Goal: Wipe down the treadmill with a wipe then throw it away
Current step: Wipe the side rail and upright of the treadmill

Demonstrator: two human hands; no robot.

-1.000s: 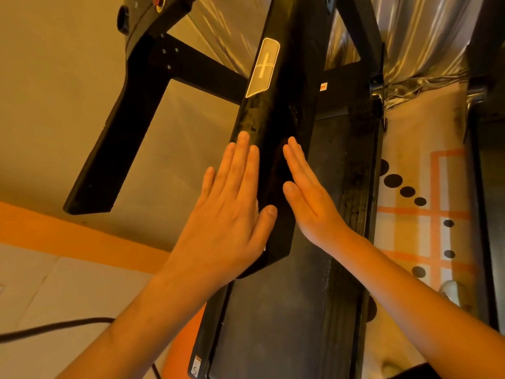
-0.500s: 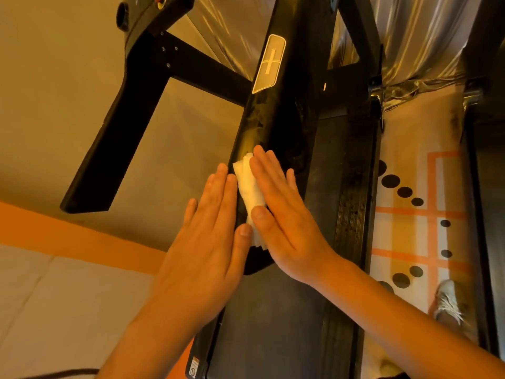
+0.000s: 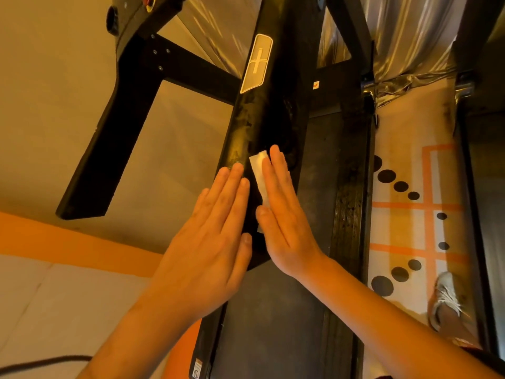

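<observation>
The black treadmill handrail point(image 3: 247, 124) runs from the top centre down toward me, with a pale plus-marked button point(image 3: 257, 62) on it. A white wipe point(image 3: 258, 170) lies on the rail, and my right hand point(image 3: 284, 214) presses on it with straight fingers, covering most of it. My left hand point(image 3: 210, 242) lies flat with straight fingers along the rail's left side, just beside the wipe. The treadmill belt point(image 3: 273, 324) stretches below the rail.
A second black rail point(image 3: 109, 138) angles down at the left. A patterned mat point(image 3: 410, 214) with orange lines and black dots lies to the right, with a white shoe point(image 3: 445, 299) on it. Shiny curtain fabric point(image 3: 410, 36) hangs at the top right. A cable point(image 3: 41, 362) crosses the lower left floor.
The wipe came into sight under my right hand, which slid left onto the rail's top. My left hand drew back toward me, then both hands moved up the rail slightly.
</observation>
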